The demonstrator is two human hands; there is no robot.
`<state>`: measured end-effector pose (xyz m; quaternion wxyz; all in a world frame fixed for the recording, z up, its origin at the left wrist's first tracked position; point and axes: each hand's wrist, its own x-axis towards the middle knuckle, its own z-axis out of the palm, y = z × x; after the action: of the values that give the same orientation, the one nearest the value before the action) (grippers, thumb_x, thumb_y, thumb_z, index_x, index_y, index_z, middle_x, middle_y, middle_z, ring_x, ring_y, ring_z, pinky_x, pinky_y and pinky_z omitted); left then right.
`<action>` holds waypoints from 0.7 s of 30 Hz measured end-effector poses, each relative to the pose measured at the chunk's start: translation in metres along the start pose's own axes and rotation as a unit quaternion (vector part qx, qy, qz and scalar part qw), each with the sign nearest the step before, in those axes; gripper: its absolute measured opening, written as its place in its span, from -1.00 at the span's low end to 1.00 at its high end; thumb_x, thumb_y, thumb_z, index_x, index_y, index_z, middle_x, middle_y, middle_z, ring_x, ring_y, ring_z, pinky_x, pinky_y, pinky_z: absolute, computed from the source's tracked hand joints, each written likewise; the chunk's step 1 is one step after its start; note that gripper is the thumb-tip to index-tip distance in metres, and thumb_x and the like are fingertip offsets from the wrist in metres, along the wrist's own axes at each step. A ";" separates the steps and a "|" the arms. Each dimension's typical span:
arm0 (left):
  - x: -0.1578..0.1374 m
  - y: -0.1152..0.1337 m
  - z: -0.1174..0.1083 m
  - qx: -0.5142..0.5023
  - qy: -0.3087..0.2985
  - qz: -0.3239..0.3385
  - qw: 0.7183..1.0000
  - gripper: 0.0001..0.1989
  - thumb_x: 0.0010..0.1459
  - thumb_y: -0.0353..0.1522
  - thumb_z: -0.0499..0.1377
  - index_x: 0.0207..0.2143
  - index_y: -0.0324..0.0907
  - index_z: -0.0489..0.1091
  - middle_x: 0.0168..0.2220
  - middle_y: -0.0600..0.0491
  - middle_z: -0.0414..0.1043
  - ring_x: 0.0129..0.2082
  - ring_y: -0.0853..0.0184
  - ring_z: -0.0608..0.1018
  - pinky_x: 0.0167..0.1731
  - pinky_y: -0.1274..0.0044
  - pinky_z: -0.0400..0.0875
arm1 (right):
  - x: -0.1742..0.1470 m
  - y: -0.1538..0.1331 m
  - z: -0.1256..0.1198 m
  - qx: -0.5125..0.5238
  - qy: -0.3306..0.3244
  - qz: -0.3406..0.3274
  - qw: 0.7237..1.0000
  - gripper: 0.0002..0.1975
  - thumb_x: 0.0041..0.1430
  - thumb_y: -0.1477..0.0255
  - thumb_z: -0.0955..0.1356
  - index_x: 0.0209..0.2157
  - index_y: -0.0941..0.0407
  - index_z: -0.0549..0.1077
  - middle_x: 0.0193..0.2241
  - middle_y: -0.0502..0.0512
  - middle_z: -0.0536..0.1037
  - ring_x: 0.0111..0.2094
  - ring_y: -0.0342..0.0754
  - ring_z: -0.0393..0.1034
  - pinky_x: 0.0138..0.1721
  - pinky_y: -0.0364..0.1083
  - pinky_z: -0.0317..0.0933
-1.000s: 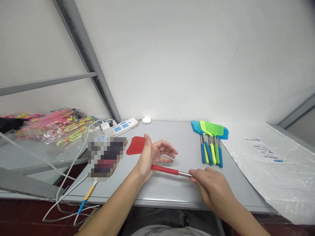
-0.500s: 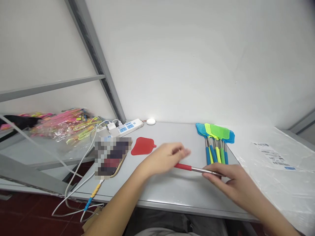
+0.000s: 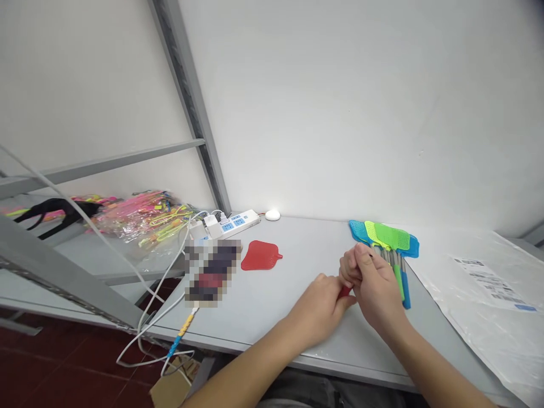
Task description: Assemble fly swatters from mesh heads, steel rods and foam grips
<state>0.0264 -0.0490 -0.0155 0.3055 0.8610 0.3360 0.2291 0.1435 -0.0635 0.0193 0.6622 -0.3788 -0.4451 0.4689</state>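
My left hand (image 3: 321, 309) is closed around the red grip of a fly swatter handle (image 3: 345, 291); only a bit of red shows between my hands. My right hand (image 3: 372, 283) makes a fist directly against it, wrapped round the same handle, whose metal rod is hidden inside. A loose red fly swatter head (image 3: 260, 255) lies flat to the left of my hands. Behind my right hand, a stack of blue, yellow and green fly swatters (image 3: 389, 235) rests on the table, their handles partly covered by my hand.
A power strip (image 3: 238, 224) with plugs and a white rounded device (image 3: 272, 215) sit along the wall. A blurred-out phone (image 3: 215, 272) with a cable lies left. Plastic sheeting (image 3: 480, 328) covers the table's right side. Bagged colourful items (image 3: 144, 218) fill the shelf beyond the metal post.
My right hand has moved from the rod's far end to beside my left hand and closed into a fist. My left hand has tightened round the red grip. The view has shifted slightly.
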 end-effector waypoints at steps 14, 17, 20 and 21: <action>-0.010 -0.024 0.001 0.138 0.004 -0.042 0.989 -0.81 0.25 -0.24 0.11 -0.36 -0.16 0.36 -0.35 0.03 0.48 -0.35 0.20 0.51 -0.41 0.48 0.22 | 0.013 0.014 0.011 0.039 -0.004 0.007 0.999 -0.48 0.24 0.13 0.31 -0.66 0.07 0.07 -0.76 -0.20 -0.05 -0.70 -0.25 -0.22 -0.66 -0.15 -0.27; -0.011 -0.025 0.000 0.121 0.000 -0.042 0.992 -0.82 0.28 -0.27 0.06 -0.33 -0.16 0.36 -0.33 0.02 0.50 -0.34 0.22 0.52 -0.42 0.51 0.23 | 0.014 0.017 0.013 0.017 -0.027 0.012 0.999 -0.49 0.23 0.11 0.31 -0.64 0.07 0.08 -0.74 -0.19 -0.03 -0.69 -0.25 -0.19 -0.67 -0.16 -0.26; -0.011 -0.024 -0.001 0.102 -0.007 -0.041 0.994 -0.82 0.29 -0.31 0.03 -0.30 -0.16 0.37 -0.29 0.01 0.51 -0.31 0.24 0.53 -0.39 0.52 0.26 | 0.014 0.018 0.015 0.001 -0.054 0.025 0.998 -0.49 0.22 0.10 0.32 -0.63 0.07 0.08 -0.73 -0.19 -0.02 -0.68 -0.25 -0.18 -0.67 -0.16 -0.26; -0.011 -0.024 0.000 0.097 -0.008 -0.041 0.994 -0.83 0.29 -0.31 0.02 -0.30 -0.16 0.37 -0.28 0.01 0.51 -0.31 0.24 0.53 -0.38 0.52 0.27 | 0.014 0.018 0.015 0.002 -0.057 0.025 0.998 -0.49 0.22 0.10 0.32 -0.63 0.07 0.08 -0.73 -0.19 -0.02 -0.68 -0.25 -0.18 -0.67 -0.16 -0.26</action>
<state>0.0083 -0.0425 -0.0336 0.2321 0.8739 0.3896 0.1753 0.1265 -0.0436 0.0110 0.6247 -0.3613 -0.4714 0.5069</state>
